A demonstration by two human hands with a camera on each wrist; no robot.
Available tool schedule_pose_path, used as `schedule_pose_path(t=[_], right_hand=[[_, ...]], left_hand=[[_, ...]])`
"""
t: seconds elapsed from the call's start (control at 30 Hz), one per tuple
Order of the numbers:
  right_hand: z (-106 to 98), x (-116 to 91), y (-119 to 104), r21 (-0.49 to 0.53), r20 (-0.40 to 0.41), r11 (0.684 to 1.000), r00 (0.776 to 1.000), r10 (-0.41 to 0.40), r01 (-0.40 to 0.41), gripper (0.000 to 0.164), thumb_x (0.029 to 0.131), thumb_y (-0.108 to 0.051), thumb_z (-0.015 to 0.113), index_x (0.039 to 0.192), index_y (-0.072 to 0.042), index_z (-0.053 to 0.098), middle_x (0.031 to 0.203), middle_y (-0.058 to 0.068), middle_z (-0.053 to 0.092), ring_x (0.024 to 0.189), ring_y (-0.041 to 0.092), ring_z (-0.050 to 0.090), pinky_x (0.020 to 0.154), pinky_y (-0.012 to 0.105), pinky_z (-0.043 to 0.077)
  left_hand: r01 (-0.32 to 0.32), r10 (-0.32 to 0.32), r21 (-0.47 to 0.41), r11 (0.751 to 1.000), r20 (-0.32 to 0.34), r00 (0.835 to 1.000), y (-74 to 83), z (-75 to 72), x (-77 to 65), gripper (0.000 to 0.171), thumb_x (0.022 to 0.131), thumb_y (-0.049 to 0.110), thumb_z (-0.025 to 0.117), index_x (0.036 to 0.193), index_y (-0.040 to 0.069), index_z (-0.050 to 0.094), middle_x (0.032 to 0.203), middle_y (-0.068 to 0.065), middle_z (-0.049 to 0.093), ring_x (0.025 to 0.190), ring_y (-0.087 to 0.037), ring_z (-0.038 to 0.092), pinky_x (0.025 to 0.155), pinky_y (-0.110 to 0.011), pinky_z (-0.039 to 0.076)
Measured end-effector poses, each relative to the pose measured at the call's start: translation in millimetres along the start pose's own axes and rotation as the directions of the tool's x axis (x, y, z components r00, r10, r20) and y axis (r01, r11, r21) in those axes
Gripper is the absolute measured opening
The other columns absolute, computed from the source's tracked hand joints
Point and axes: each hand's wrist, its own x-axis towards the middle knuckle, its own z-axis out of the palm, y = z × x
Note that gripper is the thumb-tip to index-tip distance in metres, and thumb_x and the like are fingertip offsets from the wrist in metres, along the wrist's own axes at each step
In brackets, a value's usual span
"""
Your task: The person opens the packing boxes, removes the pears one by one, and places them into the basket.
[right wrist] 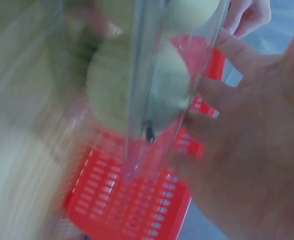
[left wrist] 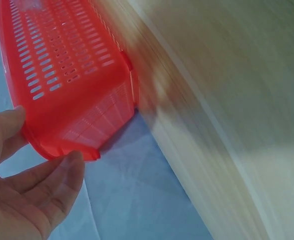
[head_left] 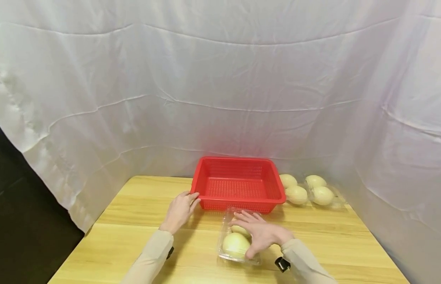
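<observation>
A red plastic basket (head_left: 238, 200) with slotted walls stands at the back of the table. My left hand (head_left: 181, 209) holds its front left corner; in the left wrist view the thumb (left wrist: 14, 122) and fingers (left wrist: 69, 172) meet the rim from two sides. In front of the basket lies a clear plastic clamshell box (head_left: 224, 254) with pale yellow round fruits (head_left: 236, 244) inside. My right hand (head_left: 264, 234) spreads over the box's lid, fingers apart and thumb at its near right side. In the right wrist view the fingers lie along the clear plastic.
Right of the basket, more pale yellow fruits (head_left: 322, 195) sit in clear packaging near the table's right edge. A light cloth curtain (head_left: 241, 130) hangs behind and at both sides of the wooden table (head_left: 128, 225).
</observation>
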Motion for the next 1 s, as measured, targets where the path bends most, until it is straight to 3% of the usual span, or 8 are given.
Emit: schedule_pose_path(t=[0.17, 0.27, 0.53, 0.63, 0.7, 0.8, 0.9, 1.0], right_hand=[[0, 3, -10, -0.065, 0.022, 0.995, 0.997, 0.076, -0.075, 0.095, 0.047, -0.035, 0.078, 0.132, -0.038, 0.036, 0.149, 0.002, 0.019, 0.135, 0.031, 0.011, 0.097, 0.065, 0.01], [-4, 2, -13, -0.044, 0.035, 0.996, 0.996, 0.085, -0.084, 0.095, 0.049, -0.033, 0.08, 0.133, -0.036, 0.036, 0.148, 0.0, 0.02, 0.135, 0.03, 0.011, 0.095, 0.067, 0.011], [-10, 5, -19, 0.04, 0.089, 0.998, 0.995, 0.048, -0.052, 0.097, 0.055, -0.023, 0.079, 0.139, -0.027, 0.033, 0.148, 0.004, 0.022, 0.134, 0.034, 0.012, 0.099, 0.058, 0.02], [-9, 7, -22, 0.021, 0.088, 0.998, 0.995, 0.054, -0.056, 0.099, 0.053, -0.022, 0.078, 0.14, -0.03, 0.031, 0.148, 0.004, 0.022, 0.134, 0.035, 0.013, 0.099, 0.058, 0.021], [-8, 9, -24, 0.008, 0.082, 0.998, 0.994, 0.067, -0.068, 0.1, 0.053, -0.022, 0.078, 0.14, -0.034, 0.03, 0.148, 0.005, 0.021, 0.134, 0.036, 0.013, 0.097, 0.06, 0.023], [-7, 13, -30, -0.021, 0.071, 0.995, 0.993, 0.1, -0.098, 0.097, 0.055, -0.023, 0.077, 0.137, -0.042, 0.031, 0.148, 0.008, 0.019, 0.133, 0.038, 0.012, 0.095, 0.062, 0.024], [-4, 17, -36, -0.051, 0.052, 0.99, 0.989, 0.138, -0.135, 0.086, 0.06, -0.032, 0.075, 0.135, -0.045, 0.034, 0.148, 0.011, 0.018, 0.133, 0.04, 0.012, 0.093, 0.064, 0.026], [0, 21, -41, -0.072, 0.028, 0.983, 0.985, 0.17, -0.167, 0.079, 0.063, -0.047, 0.073, 0.132, -0.047, 0.036, 0.147, 0.01, 0.018, 0.132, 0.041, 0.014, 0.088, 0.066, 0.028]], left_hand=[[0.032, -0.033, 0.016, 0.999, 0.03, 0.999, 1.7, -2.0, -1.6, 0.026, 0.085, 0.024, 0.064, 0.109, 0.016, 0.067, 0.077, -0.001, 0.051, 0.065, -0.016, 0.047, 0.056, -0.03, 0.043], [0.02, -0.022, 0.03, 0.999, 0.048, 0.999, 2.6, -3.2, -2.9, 0.028, 0.084, 0.021, 0.065, 0.112, 0.016, 0.066, 0.072, 0.001, 0.042, 0.062, -0.014, 0.039, 0.053, -0.026, 0.036], [-0.085, 0.083, 0.02, 0.996, 0.084, 0.993, 11.8, -5.7, -18.0, 0.053, 0.082, 0.023, 0.066, 0.13, 0.013, 0.047, 0.095, -0.008, 0.057, 0.081, -0.02, 0.054, 0.067, -0.035, 0.048], [-0.083, 0.088, -0.046, 0.996, 0.122, 0.989, 18.7, -6.8, -25.4, 0.053, 0.083, 0.025, 0.066, 0.13, 0.011, 0.046, 0.103, -0.008, 0.058, 0.088, -0.019, 0.057, 0.073, -0.035, 0.048], [-0.054, 0.08, -0.147, 0.988, 0.176, 0.981, 24.0, -7.9, -30.7, 0.045, 0.083, 0.024, 0.065, 0.124, 0.01, 0.049, 0.103, -0.006, 0.059, 0.085, -0.017, 0.057, 0.071, -0.032, 0.049], [0.015, 0.083, -0.309, 0.951, 0.302, 0.95, 32.0, -9.6, -39.1, 0.035, 0.084, 0.026, 0.063, 0.114, 0.01, 0.054, 0.093, -0.001, 0.059, 0.076, -0.01, 0.056, 0.063, -0.025, 0.047], [0.111, 0.121, -0.459, 0.882, 0.448, 0.886, 38.0, -10.0, -47.0, 0.036, 0.085, 0.031, 0.061, 0.116, 0.011, 0.054, 0.086, 0.004, 0.058, 0.071, -0.007, 0.054, 0.059, -0.023, 0.046], [0.194, 0.164, -0.551, 0.812, 0.534, 0.83, 39.8, -9.2, -54.9, 0.047, 0.084, 0.034, 0.062, 0.124, 0.013, 0.049, 0.088, 0.006, 0.058, 0.075, -0.007, 0.056, 0.063, -0.023, 0.046]])
